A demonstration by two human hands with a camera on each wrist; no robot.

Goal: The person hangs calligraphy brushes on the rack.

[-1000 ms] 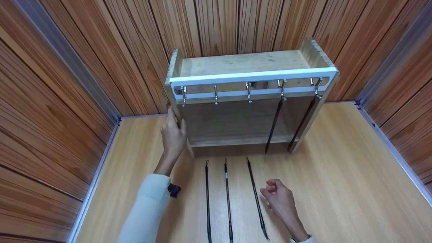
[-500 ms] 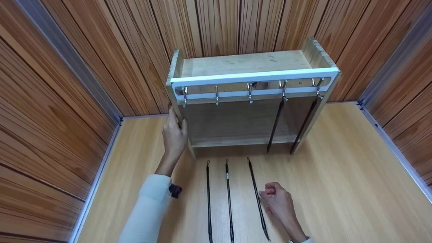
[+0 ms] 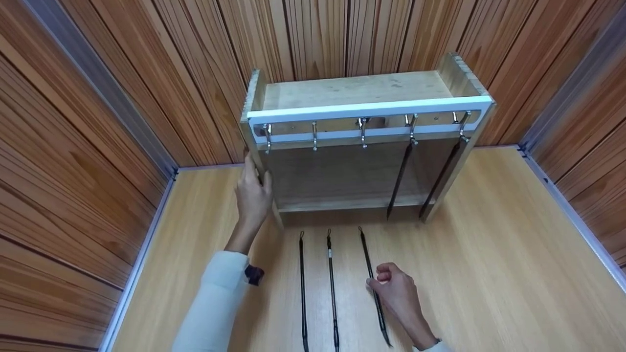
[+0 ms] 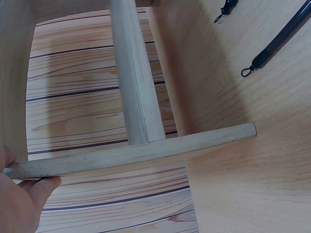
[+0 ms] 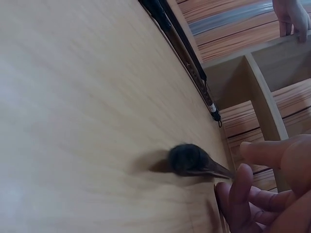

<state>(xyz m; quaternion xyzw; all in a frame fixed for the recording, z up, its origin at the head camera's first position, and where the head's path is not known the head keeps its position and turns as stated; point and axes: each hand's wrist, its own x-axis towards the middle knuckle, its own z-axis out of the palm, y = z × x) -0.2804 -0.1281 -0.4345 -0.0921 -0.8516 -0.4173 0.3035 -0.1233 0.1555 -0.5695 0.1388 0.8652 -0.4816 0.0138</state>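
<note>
My left hand (image 3: 253, 195) grips the left side panel of a wooden rack (image 3: 352, 90), fingers on the outside and thumb at the front edge; the left wrist view shows that panel (image 4: 121, 155) between thumb and fingers. My right hand (image 3: 398, 291) is low over the rightmost of three dark calligraphy brushes (image 3: 366, 252) lying on the table. Its thumb crosses the shaft in the head view, with the other fingers bent on the right side. In the right wrist view, thumb and forefinger stand apart beside the shaft, near the brush's dark bristle head (image 5: 187, 159).
A white rail with metal hooks (image 3: 363, 133) runs along the rack's front; two brushes (image 3: 400, 181) hang from its right hooks. Left of the right hand lie the middle brush (image 3: 332, 283) and the left brush (image 3: 302, 288). Wood-panelled walls (image 3: 73, 171) enclose the table.
My right hand has moved left, so its thumb now overlaps the rightmost brush. The left hand keeps its hold on the rack, and the brushes lie as before.
</note>
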